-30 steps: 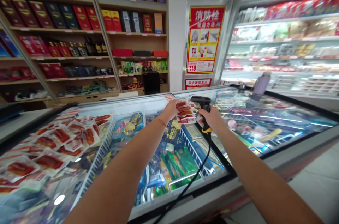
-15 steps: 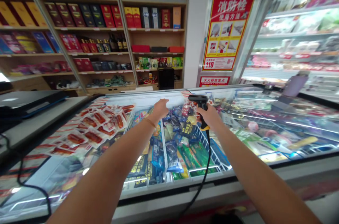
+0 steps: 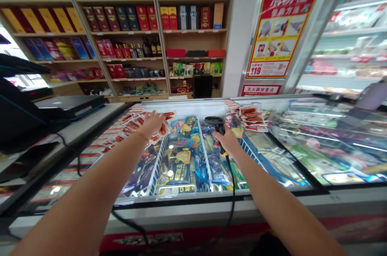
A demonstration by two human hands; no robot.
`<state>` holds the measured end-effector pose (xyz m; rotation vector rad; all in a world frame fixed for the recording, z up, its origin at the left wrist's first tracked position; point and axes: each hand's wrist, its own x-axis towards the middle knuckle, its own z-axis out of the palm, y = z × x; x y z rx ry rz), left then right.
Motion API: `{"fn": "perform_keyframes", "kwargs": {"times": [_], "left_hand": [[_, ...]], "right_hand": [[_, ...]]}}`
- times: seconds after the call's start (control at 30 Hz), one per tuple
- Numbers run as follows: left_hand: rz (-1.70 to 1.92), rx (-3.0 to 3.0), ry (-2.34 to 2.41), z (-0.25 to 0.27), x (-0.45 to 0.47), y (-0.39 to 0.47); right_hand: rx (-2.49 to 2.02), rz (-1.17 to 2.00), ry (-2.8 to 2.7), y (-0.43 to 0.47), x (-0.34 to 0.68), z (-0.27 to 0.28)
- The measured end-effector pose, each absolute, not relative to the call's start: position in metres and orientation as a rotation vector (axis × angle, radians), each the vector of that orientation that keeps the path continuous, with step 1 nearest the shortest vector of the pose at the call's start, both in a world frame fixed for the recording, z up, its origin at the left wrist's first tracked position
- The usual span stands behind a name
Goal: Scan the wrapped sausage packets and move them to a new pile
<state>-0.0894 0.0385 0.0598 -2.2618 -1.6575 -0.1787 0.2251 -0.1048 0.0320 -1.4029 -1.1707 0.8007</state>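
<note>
My left hand [image 3: 152,123], with a thin bracelet at its wrist, reaches onto the pile of sealed sausage packs [image 3: 133,125] on the freezer's glass top. Its fingers look apart and bent over the packs; their tips are partly hidden. In my right hand [image 3: 226,140] is a black handheld barcode scanner [image 3: 215,121], gripped by its handle above the freezer, with its cable hanging down the front. Beyond and right of that hand lies a smaller stack of sausage packs [image 3: 252,119].
Under the glass of the chest freezer [image 3: 193,203], white wire baskets hold bagged food [image 3: 181,167]. A dark flat-topped device [image 3: 72,105] stands on the left counter. Shelves of boxed goods [image 3: 127,18] and a red fire-hydrant poster [image 3: 282,30] are behind; a lit refrigerated display [image 3: 353,42] is at right.
My left hand has moved left, from above the middle basket onto the sausage packs. The view has turned left. My right hand still holds the scanner; the stack at right now shows clearly.
</note>
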Motion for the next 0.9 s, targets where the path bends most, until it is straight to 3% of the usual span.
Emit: {"fn": "perform_keyframes", "kwargs": {"times": [0.37,0.57,0.9], "left_hand": [[-0.138,-2.345,-1.35,0.085,-0.089,0.045],[-0.127,-2.447,-1.654,0.111,-0.039,0.019],[-1.309,-2.831,-2.041,0.03,0.04,-0.01]], "right_hand": [[-1.325,0.877,-1.052,-0.098,0.243,0.02],[-1.314,0.913,-1.085,-0.102,0.237,0.025],[-1.32,0.907,-1.115,-0.115,0.233,0.034]]}}
